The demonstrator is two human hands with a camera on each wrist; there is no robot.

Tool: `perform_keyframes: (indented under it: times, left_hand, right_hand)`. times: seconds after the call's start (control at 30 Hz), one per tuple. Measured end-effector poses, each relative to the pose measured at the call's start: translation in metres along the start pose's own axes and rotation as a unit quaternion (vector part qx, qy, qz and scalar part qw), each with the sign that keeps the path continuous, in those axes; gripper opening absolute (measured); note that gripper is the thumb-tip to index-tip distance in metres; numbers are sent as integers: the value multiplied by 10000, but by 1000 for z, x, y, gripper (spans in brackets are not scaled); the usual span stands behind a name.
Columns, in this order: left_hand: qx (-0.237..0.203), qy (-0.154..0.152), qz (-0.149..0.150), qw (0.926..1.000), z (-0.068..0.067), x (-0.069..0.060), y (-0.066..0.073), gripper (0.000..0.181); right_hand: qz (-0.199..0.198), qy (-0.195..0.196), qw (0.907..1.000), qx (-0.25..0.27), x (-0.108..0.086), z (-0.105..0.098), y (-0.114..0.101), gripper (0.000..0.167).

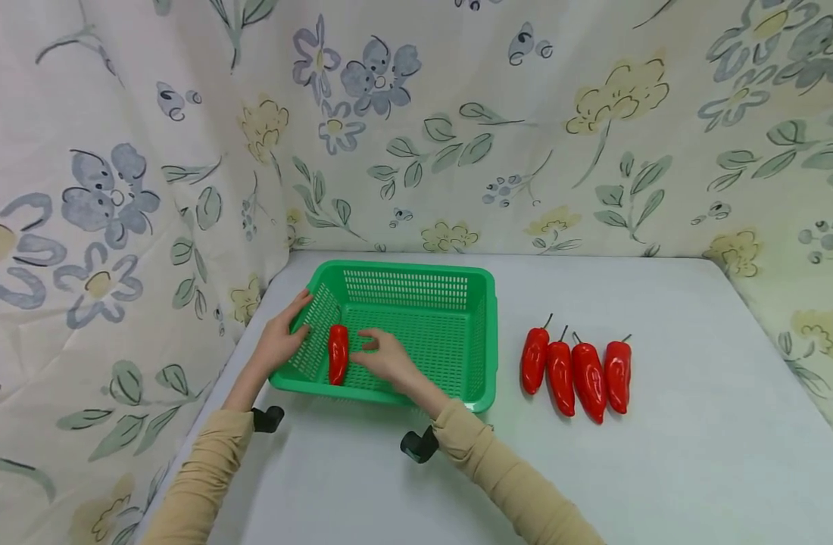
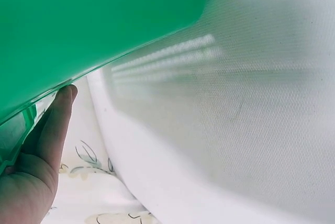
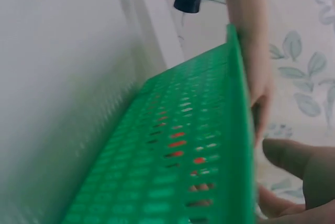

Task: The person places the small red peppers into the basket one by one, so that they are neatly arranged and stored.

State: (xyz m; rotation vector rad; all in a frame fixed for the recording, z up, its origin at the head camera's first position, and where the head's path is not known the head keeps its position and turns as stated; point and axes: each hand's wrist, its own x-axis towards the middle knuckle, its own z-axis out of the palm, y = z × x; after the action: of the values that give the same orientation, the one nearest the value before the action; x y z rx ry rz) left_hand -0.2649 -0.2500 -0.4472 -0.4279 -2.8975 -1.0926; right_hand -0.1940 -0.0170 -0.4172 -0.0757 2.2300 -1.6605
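Observation:
A green plastic basket (image 1: pixel 416 266) with slotted walls stands on the table, and one red pepper (image 1: pixel 338 356) lies inside near its left end. My left hand (image 1: pixel 283 338) holds the basket's left rim, with the thumb over the edge; the left wrist view shows the thumb (image 2: pixel 62 111) against the rim. Over the basket's inside, just right of that pepper, my right hand (image 1: pixel 387 358) has its thumb and fingers apart with nothing between them. Through the slots in the right wrist view, bits of red show behind the basket wall (image 3: pixel 157 145).
Several red peppers (image 1: pixel 589 378) with stems lie side by side on the white table (image 1: pixel 682 341), right of the basket. A floral cloth (image 1: pixel 444 121) hangs behind the table and along its left side. Each wrist carries a small black camera (image 1: pixel 419 445).

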Motion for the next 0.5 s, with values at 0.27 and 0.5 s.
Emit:
perform_keyframes:
  times: [0.27,0.5]
  left_hand:
    - [-8,38,-25,10000,0,-2,0,58]
    - [-30,25,22,10000,-1,-1,-1,58]
  right_hand:
    - [-514,-199,9983,201,-16,-25,-2,55]
    - [-897,-55,9959,122,-26,-50,2,57]
